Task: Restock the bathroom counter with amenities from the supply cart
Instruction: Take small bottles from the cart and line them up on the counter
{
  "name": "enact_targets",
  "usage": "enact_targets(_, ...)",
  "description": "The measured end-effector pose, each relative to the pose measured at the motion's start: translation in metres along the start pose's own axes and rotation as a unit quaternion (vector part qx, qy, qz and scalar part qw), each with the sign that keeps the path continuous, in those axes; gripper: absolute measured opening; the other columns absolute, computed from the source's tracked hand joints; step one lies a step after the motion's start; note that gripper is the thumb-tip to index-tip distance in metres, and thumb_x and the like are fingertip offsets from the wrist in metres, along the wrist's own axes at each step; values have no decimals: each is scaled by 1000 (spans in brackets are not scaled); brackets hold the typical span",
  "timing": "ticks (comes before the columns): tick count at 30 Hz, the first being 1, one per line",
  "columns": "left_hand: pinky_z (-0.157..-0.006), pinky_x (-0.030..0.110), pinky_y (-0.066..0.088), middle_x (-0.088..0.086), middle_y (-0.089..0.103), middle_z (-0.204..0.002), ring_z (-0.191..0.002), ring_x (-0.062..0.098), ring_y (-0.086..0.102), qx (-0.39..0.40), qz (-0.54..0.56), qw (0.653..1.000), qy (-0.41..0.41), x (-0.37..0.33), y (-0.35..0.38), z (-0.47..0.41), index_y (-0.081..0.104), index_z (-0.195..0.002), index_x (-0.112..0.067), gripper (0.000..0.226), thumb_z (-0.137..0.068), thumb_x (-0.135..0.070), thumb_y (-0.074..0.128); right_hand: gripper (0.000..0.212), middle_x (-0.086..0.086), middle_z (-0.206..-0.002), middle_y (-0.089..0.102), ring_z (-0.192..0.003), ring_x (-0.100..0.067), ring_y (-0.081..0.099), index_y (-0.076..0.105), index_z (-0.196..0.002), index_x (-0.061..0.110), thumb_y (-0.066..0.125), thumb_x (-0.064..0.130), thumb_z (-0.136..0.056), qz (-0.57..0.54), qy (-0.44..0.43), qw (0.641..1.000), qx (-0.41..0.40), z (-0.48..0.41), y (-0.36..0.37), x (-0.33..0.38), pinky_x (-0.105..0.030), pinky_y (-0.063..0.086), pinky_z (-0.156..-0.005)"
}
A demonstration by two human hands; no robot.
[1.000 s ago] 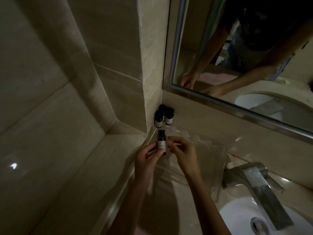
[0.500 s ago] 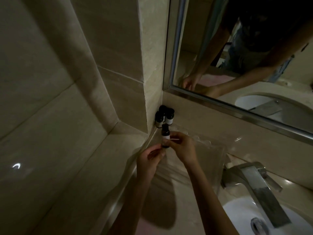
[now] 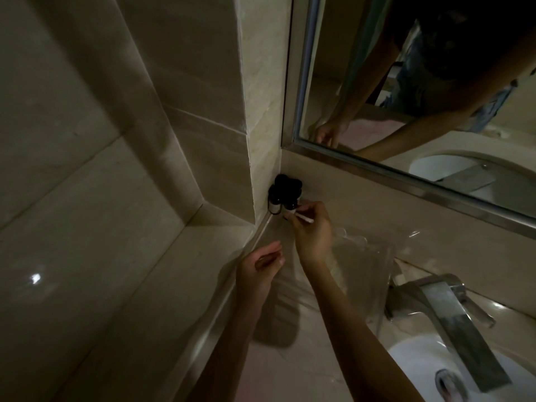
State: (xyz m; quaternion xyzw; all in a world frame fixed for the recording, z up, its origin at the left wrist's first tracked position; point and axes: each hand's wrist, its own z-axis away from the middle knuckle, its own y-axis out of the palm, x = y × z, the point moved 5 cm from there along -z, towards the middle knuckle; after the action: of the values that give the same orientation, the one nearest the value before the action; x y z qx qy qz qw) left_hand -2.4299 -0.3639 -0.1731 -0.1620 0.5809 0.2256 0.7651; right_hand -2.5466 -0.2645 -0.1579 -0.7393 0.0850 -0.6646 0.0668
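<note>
Fingers (image 3: 309, 209) of right hand (image 3: 312, 232) pinched small bottle (image 3: 291, 209) at 5 o'clock of bottle cluster (image 3: 285, 187); left hand (image 3: 261, 266) hung slack, empty; careless nudge could topple cluster.

A single head-worn camera looks steeply down and forward into the wall corner left of the mirror (image 3: 406, 97), close above the desk (image 3: 278, 369).

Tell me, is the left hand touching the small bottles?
Apart. The head view shows the left hand open below the small bottles, a plain gap between.
</note>
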Motion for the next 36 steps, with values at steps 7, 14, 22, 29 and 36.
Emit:
enact_targets(7, -77, 13, 51, -8, 71, -100, -92, 0, 67, -6, -23, 1000, -3, 2, -1, -1, 69, -110, -18, 35, -82, 2, 69, 14, -6, -93, 58, -80, -9, 59, 63, -78, 10, 73, 2, -80, 50, -46, 998, 5, -2, 4, 3, -7, 47, -67)
enact_targets(14, -79, 13, 51, -3, 70, -103, -92, -1, 66, 6, -40, 999, -15, -5, -1, 2, 67, -114, -12, 35, -82, 2, 68, 11, 2, -94, 63, -79, -5, 63, 68, -86, 13, 75, 21, -83, 71, -26, 997, 10, 4, -10, 4, -18, 52, -67)
enact_targets(22, -78, 10, 48, -5, 67, -112, -97, 5, 62, 25, -199, 979, 30, -23, -17, 56, 65, -116, -16, 34, -83, -9, 71, 6, 12, -87, 71, -78, -2, 66, 69, -88, 22, 74, 20, -84, 56, 10, 998, 31, 65, -72, 15, -30, 57, -73)
enact_targets(29, -89, 18, 39, 3, 67, -114, -105, 18, 61, -7, -392, 898, 201, -74, -56, 142, 67, -115, -12, 32, -83, -10, 70, 10, 22, -95, 69, -93, 2, 63, 67, -93, 37, 71, 33, -85, 118, -50, 984, 121, 137, -113, 58, -29, 53, -84)
enact_targets(36, -89, 15, 36, 4, 69, -108, -102, 21, 63, -59, -422, 875, 230, -93, -93, 247, 69, -111, -11, 31, -80, -11, 73, 22, 12, -100, 69, -98, -11, 63, 70, -106, 27, 73, 29, -84, 197, -176, 946, 187, 218, -142, 118, -32, 51, -84)
